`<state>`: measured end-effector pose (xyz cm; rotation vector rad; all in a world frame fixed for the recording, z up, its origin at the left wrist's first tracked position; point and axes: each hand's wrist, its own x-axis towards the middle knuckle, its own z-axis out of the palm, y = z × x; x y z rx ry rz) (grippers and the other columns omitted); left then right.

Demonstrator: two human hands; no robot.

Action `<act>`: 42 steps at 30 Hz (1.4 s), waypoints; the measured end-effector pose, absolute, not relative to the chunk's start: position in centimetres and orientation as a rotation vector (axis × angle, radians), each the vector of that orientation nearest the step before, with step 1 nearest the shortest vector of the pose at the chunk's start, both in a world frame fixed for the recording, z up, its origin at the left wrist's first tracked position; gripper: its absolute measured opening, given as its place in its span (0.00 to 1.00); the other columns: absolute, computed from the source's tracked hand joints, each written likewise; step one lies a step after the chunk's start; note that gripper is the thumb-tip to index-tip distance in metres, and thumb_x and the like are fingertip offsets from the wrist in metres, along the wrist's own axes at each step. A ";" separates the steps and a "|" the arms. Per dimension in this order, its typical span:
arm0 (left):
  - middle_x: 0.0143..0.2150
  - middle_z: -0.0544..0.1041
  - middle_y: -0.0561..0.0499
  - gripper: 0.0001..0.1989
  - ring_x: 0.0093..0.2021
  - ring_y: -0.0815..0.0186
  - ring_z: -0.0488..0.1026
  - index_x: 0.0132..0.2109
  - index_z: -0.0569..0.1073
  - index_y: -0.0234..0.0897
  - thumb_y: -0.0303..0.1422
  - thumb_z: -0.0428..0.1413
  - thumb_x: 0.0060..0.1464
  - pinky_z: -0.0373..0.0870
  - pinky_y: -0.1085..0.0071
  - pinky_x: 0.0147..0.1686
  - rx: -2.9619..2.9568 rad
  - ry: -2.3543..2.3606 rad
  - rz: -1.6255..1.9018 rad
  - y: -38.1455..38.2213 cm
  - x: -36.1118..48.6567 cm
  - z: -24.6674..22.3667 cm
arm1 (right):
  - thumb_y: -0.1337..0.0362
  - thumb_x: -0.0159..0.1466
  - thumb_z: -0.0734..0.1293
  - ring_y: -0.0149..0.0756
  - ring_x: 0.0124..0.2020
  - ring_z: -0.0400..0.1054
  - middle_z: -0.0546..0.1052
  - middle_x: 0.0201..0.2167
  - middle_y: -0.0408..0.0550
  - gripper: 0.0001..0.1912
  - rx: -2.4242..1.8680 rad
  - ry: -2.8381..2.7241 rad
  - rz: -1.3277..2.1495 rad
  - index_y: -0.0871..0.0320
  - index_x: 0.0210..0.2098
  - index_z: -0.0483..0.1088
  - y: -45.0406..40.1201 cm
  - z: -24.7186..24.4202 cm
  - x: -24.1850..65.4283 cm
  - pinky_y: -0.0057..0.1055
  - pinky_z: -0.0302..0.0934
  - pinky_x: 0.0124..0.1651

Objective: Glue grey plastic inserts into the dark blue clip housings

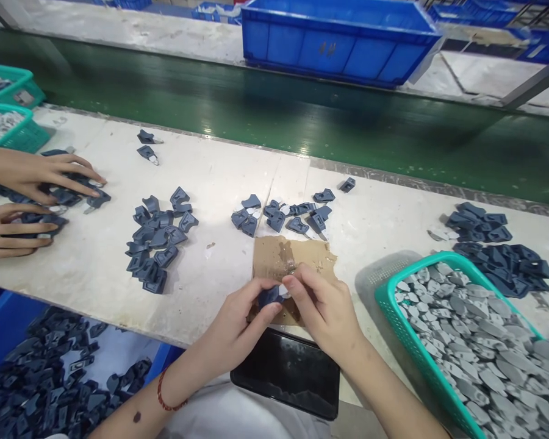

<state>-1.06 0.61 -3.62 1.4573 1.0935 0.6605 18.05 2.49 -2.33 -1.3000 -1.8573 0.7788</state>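
Between thumb and fingers, my left hand (244, 317) grips a dark blue plastic part (269, 296). My right hand (322, 305) pinches a small light grey piece (283, 291) against the end of that part. Both hands are over a worn piece of brown cardboard (274, 259) on the white table. Just beyond it lie several blue parts (297, 225), some with a pale piece attached. A loose pile of blue parts (158, 238) lies to the left. Below my hands, a black tablet or phone (288, 372) rests near the table edge.
At right stands a green basket (457, 259) full of grey pieces, with blue parts (507, 268) heaped behind it. A co-worker's hands (32, 195) handle blue parts at left. A blue bin (0, 311) sits below the table. Beyond run a green belt (165, 91) and a blue crate (338, 46).
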 end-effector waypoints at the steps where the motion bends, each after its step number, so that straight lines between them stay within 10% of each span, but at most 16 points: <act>1: 0.39 0.77 0.49 0.17 0.37 0.63 0.72 0.56 0.72 0.39 0.45 0.49 0.73 0.65 0.69 0.36 1.460 1.094 0.659 0.6 -1.1 -3.6 | 0.59 0.78 0.59 0.28 0.21 0.63 0.67 0.20 0.39 0.21 -1.272 -1.939 0.674 0.54 0.27 0.59 2.6 -2.2 18.1 0.25 0.54 0.27; 16: 0.42 0.80 0.47 0.17 0.39 0.61 0.76 0.53 0.74 0.37 0.44 0.51 0.72 0.68 0.69 0.37 1.434 1.113 0.675 0.7 -1.0 -4.6 | 0.52 0.81 0.45 0.33 0.24 0.72 0.75 0.23 0.44 0.31 -1.399 -2.245 0.636 0.56 0.29 0.67 2.9 -2.7 17.9 0.31 0.53 0.29; 26: 0.50 0.81 0.48 0.15 0.49 0.63 0.78 0.57 0.73 0.42 0.40 0.59 0.67 0.73 0.70 0.49 1.218 1.160 0.928 0.9 -0.5 -4.9 | 0.55 0.77 0.58 0.33 0.24 0.67 0.72 0.22 0.43 0.23 -1.546 -1.715 0.388 0.54 0.27 0.68 2.4 1.0 21.6 0.30 0.56 0.30; 32: 0.53 0.80 0.48 0.17 0.51 0.62 0.78 0.60 0.72 0.45 0.37 0.58 0.67 0.73 0.69 0.50 1.187 1.150 0.981 0.9 -0.4 -5.1 | 0.42 0.64 0.61 0.46 0.26 0.72 0.82 0.31 0.52 0.23 -2.310 -1.396 0.293 0.52 0.38 0.78 -0.7 1.2 28.7 0.37 0.58 0.27; 42: 0.51 0.80 0.47 0.17 0.51 0.60 0.79 0.59 0.74 0.44 0.39 0.59 0.67 0.74 0.68 0.48 1.190 1.159 0.988 0.8 -0.5 -5.6 | 0.50 0.65 0.56 0.52 0.42 0.77 0.79 0.52 0.55 0.24 -2.473 -1.666 0.314 0.53 0.45 0.79 -1.4 -2.5 30.4 0.42 0.65 0.36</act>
